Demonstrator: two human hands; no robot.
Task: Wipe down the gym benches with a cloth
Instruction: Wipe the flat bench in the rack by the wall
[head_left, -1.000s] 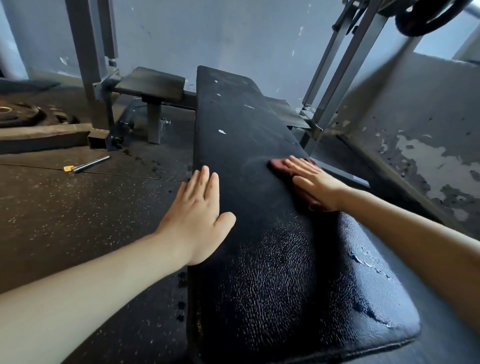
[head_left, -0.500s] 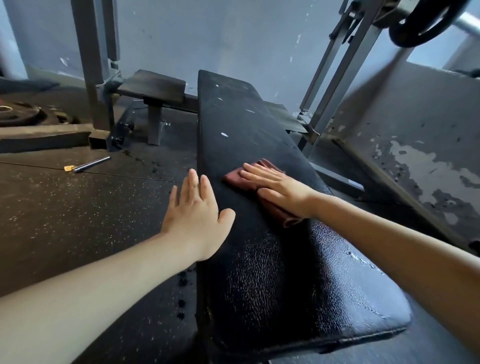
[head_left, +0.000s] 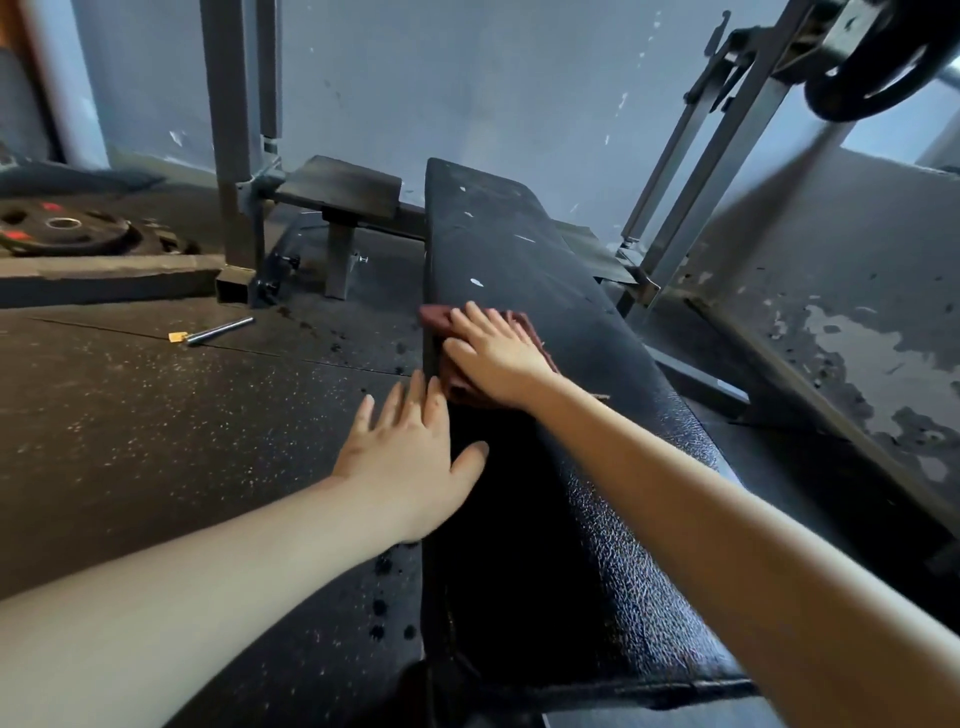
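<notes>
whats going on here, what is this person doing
A person is wiping a black bench with a reddish cloth. The right hand presses the cloth flat at the bench's left edge, about midway along. The left hand lies open on that edge, nearer the camera. White specks show on the far part.

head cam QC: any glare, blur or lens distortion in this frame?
Head view: sheen on the near, cracked half of the bench, while the far half reads matte; the wide-angle lens tilts the uprights toward the frame edges; the right hand and cloth are slightly soft; a broad diagonal shadow falls across the wall on the right.
</notes>
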